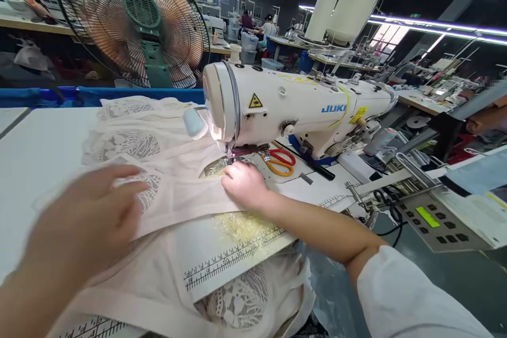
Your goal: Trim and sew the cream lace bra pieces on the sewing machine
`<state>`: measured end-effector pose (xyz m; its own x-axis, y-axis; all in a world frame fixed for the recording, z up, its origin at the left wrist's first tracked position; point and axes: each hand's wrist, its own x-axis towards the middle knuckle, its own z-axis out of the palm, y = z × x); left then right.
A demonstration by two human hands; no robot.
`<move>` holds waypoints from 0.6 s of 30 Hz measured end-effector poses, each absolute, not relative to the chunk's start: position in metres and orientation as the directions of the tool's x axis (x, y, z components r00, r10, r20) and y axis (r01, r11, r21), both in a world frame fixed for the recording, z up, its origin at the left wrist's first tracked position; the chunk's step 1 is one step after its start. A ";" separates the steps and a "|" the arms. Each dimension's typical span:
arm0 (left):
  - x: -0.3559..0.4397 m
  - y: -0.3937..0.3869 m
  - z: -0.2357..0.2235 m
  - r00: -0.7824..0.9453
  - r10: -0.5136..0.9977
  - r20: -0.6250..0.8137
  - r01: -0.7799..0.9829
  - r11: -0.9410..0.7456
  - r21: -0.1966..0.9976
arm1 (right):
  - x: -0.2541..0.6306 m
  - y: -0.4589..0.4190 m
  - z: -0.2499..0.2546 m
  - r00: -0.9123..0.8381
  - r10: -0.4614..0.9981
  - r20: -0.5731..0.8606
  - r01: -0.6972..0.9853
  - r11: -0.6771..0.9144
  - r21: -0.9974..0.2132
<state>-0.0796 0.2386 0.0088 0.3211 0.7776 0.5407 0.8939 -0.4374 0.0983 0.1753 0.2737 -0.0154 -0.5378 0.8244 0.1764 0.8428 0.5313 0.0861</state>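
My left hand, blurred by motion, is over the cream lace garment with its fingers stretched out and apart. It appears to hold nothing. Beside the needle of the white sewing machine, my right hand has its fingers curled onto the fabric edge, gripping it. The cloth runs across the machine bed under the presser foot, and the fingertips partly hide the stitching spot. More lace-patterned pieces lie behind and to the left. Scissors with red and orange handles rest on the bed right of the needle.
A large green fan stands behind the table. Yellowish clear scraps lie by the printed ruler scale. More lace fabric hangs below the front edge. A control panel is at right. People sit at machines far back.
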 end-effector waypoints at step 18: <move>0.028 0.257 -0.003 0.651 0.755 0.074 0.758 -0.646 -0.090 | 0.244 0.193 -0.032 -0.706 0.609 0.360 0.586 0.789 -0.186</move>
